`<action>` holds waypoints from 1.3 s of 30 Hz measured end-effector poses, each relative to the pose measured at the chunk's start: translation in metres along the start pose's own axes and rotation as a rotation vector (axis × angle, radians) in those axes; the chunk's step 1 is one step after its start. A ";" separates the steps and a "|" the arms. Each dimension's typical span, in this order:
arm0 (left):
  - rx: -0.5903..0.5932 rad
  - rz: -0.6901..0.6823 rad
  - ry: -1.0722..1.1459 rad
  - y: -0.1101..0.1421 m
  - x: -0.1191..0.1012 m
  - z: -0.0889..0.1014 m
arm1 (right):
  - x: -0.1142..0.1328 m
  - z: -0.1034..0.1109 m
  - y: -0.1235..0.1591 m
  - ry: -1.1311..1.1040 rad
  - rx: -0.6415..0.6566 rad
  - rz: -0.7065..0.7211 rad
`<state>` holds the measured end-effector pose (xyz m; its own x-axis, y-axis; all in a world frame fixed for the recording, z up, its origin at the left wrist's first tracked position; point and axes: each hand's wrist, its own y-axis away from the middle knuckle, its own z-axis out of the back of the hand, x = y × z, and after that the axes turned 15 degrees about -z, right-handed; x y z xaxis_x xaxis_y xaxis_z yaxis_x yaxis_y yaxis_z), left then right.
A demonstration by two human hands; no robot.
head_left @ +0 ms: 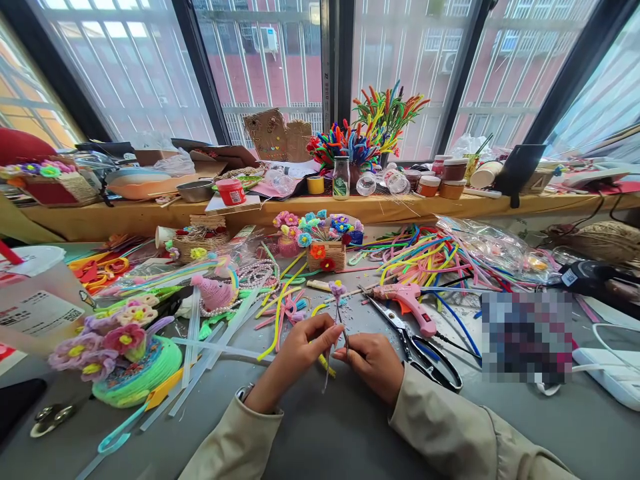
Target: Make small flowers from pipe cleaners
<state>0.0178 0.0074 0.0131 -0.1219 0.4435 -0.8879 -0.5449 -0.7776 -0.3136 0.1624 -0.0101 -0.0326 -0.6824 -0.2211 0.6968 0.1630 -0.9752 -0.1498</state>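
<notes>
My left hand [300, 350] and my right hand [373, 360] meet over the grey table, both pinching a thin wire stem [341, 320] that stands upright between the fingertips. A small purple pipe-cleaner flower [337, 289] tops the stem. A loose end of the stem hangs down below my fingers. Both sleeves are beige. Right of my right hand lie black-handled scissors [420, 347] and a pink glue gun [407, 300].
Loose pipe cleaners [425, 257] spread over the table's middle and right. A green yarn basket with flowers [127, 367] sits at left, a plastic cup [35, 300] beyond it. Small flower baskets [325, 250] stand behind. The windowsill [320, 207] holds jars and clutter. A white charger [613, 377] lies at right.
</notes>
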 end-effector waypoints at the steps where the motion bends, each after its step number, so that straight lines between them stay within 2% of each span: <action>1: -0.004 0.001 -0.007 0.000 0.000 0.000 | 0.000 0.000 0.000 -0.003 -0.011 -0.001; 18: 0.038 -0.010 -0.010 0.001 0.004 0.000 | 0.003 0.002 0.003 -0.038 0.051 0.004; 26: 0.051 -0.025 -0.037 0.003 0.007 0.000 | 0.001 0.001 0.000 -0.024 0.032 -0.001; 39: 0.022 -0.005 -0.011 0.000 0.001 0.000 | 0.003 0.001 0.003 -0.046 0.042 -0.001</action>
<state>0.0175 0.0076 0.0125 -0.1284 0.4526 -0.8824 -0.5633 -0.7656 -0.3107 0.1622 -0.0135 -0.0303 -0.6490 -0.2187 0.7287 0.1928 -0.9738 -0.1206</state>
